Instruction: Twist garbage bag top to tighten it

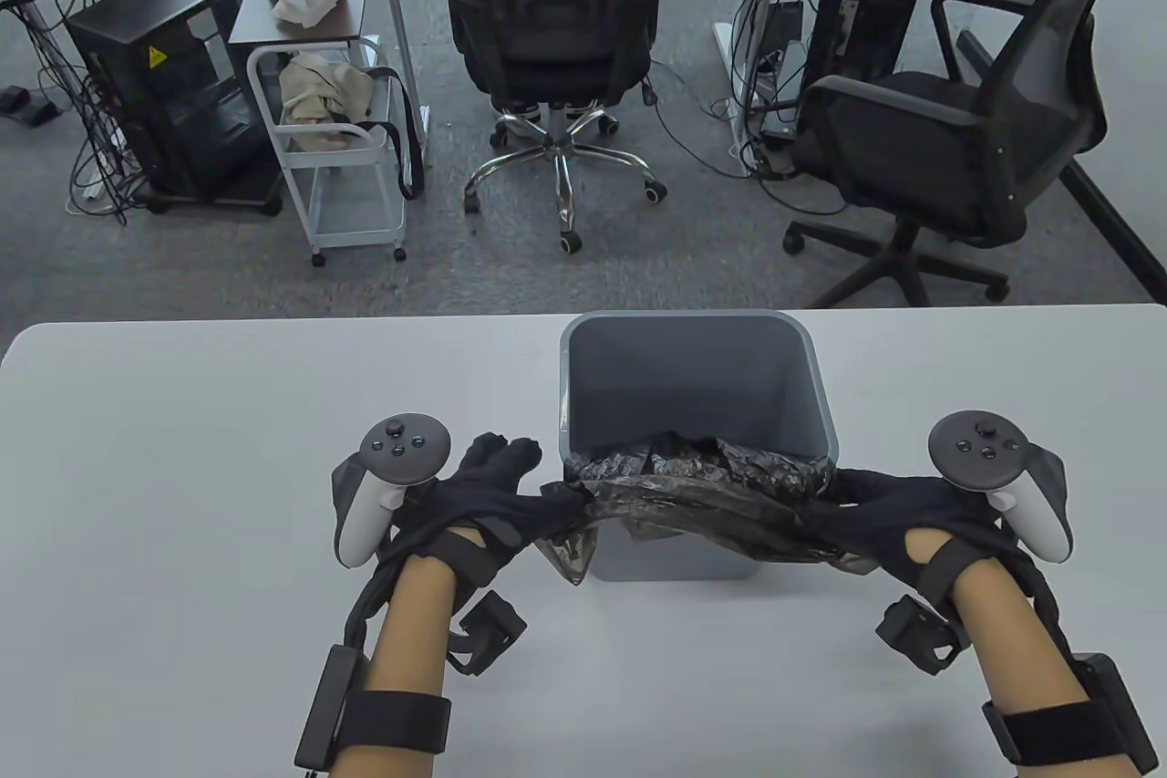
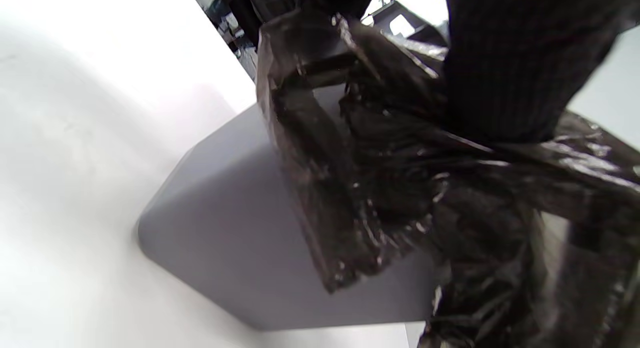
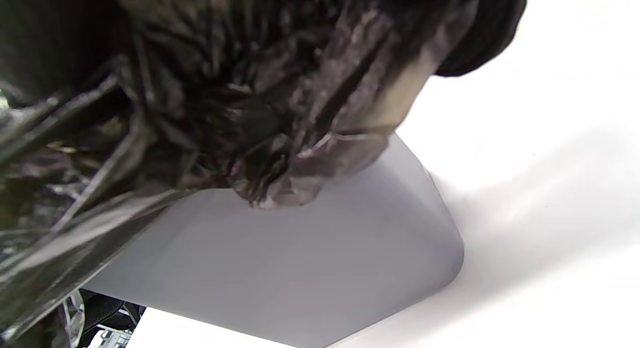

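A black plastic garbage bag sits in a grey bin on the white table. Its top is pulled out over the bin's near rim and stretched sideways. My left hand grips the bag's left end at the bin's near left corner. My right hand grips the bag's right end at the near right corner. In the left wrist view the crumpled bag hangs over the bin wall below my gloved fingers. In the right wrist view the bag bunches above the bin wall.
The white table stretches to both sides of the bin. Beyond its far edge stand two black office chairs, a white cart and desks with computers.
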`<state>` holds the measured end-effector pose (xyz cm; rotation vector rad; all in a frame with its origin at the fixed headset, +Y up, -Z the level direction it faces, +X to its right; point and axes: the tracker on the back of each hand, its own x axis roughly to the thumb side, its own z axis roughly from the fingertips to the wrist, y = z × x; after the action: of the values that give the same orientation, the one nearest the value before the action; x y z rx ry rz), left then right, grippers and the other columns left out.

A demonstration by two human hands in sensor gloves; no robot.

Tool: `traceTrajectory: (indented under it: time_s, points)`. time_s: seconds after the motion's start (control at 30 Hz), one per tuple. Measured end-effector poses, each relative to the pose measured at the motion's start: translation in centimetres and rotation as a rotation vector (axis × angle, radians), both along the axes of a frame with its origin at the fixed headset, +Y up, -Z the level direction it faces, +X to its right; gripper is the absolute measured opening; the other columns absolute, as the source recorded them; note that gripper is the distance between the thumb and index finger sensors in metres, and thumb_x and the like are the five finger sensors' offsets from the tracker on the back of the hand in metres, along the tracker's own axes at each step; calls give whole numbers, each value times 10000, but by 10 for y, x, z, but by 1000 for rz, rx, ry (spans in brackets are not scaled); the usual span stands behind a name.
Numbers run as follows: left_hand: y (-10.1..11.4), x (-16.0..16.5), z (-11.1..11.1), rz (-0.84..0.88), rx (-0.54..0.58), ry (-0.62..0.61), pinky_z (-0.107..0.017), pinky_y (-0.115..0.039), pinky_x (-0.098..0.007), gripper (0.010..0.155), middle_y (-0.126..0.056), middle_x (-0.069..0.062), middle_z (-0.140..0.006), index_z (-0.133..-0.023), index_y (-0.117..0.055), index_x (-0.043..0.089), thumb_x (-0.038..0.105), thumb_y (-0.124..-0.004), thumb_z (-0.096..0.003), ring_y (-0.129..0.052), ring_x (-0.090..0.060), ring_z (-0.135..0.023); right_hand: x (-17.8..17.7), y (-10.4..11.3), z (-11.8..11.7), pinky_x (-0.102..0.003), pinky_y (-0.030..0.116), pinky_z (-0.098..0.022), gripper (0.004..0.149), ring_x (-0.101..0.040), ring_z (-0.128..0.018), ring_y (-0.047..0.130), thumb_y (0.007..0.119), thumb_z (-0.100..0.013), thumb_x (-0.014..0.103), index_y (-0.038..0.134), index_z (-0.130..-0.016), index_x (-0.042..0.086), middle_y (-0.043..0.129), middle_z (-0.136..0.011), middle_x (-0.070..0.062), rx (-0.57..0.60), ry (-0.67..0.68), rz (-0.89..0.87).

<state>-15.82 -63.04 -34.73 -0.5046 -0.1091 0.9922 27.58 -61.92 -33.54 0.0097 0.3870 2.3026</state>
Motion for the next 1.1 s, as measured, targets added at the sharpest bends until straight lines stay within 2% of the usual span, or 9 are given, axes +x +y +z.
traceTrajectory:
  time_s: [0.2,0.3,0.33,0.4,0.47,0.57,0.77,0.97,1.1]
  points:
    - [-5,5,-1,1,2,-36,-624,-285,-818,654,-397,-36,-1180,-904,-924,245,610,-946,-362,-224,-402,-1087,-2,-3,1,-784,448,-530,430,-427,-573,772,920,-313,531,1002,-559,188,820,-659,-167,38,1,-21]
    - [-5,8,-1,20,36,-19,-631,-328,-804,427,-481,-47,-1158,-741,-990,263,512,-954,-397,-288,-394,-1084,-2,-2,2,-778,457,-531,366,-416,-567,785,921,-336,483,1000,-516,174,832,-648,-155,91,2,-29]
    - [-4,8,0,15,38,-9,-638,-386,-787,406,-500,-58,-1149,-743,-968,254,477,-950,-404,-343,-399,-1076,-2,-2,2,-777,459,-533,360,-415,-567,787,924,-338,471,999,-508,163,834,-646,-153,102,-2,-30]
    - [-2,7,1,4,72,35,-622,-547,-729,401,-612,-109,-1105,-750,-937,233,448,-936,-411,-552,-429,-1019,-1,0,3,-776,466,-531,355,-411,-563,794,922,-345,460,997,-500,149,841,-639,-147,140,-14,-21]
    - [-2,5,2,19,77,49,-543,-741,-648,402,-876,-90,-936,-760,-902,218,418,-930,-413,-883,-378,-823,0,3,4,-776,469,-531,354,-410,-559,799,924,-347,452,996,-493,139,846,-633,-145,167,-27,-13]
    - [1,5,4,40,82,62,-423,-861,-560,381,-988,-38,-744,-751,-882,245,384,-939,-401,-1038,-272,-569,0,5,7,-776,473,-530,351,-409,-558,804,925,-348,448,998,-487,134,851,-629,-142,207,-46,0]
    - [20,8,17,-17,218,183,-351,-896,-516,397,-976,-33,-644,-762,-847,231,365,-932,-398,-1044,-192,-382,-5,19,14,-776,479,-529,352,-408,-557,813,924,-346,449,1002,-484,135,860,-625,-140,313,-71,50]
    - [56,14,35,-121,424,261,-388,-871,-540,423,-961,-43,-649,-794,-842,233,338,-937,-395,-1020,-208,-388,-15,47,21,-779,476,-531,351,-414,-556,816,937,-334,441,1011,-476,128,866,-621,-145,467,-81,141]
    - [78,20,39,-208,519,260,-405,-859,-555,421,-968,-45,-654,-791,-860,246,316,-951,-386,-1014,-234,-399,-30,69,29,-781,466,-539,354,-416,-569,813,948,-317,432,1010,-481,124,864,-630,-146,628,-66,312]
